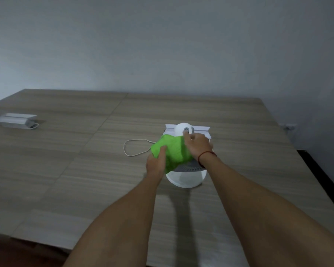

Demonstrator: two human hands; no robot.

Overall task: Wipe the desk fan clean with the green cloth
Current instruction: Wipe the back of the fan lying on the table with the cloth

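The desk fan (185, 170) stands on the worktop (85, 170), grille facing up and toward the camera, under the green cloth (172, 151) pinched by left-hand fingers (162, 151), right-hand fingers (191, 138) curled on its motor housing.

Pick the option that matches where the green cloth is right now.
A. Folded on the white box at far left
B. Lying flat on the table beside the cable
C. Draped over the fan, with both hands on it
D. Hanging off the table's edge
C: the green cloth lies over the fan, with the left hand gripping its edge and the right hand on top.
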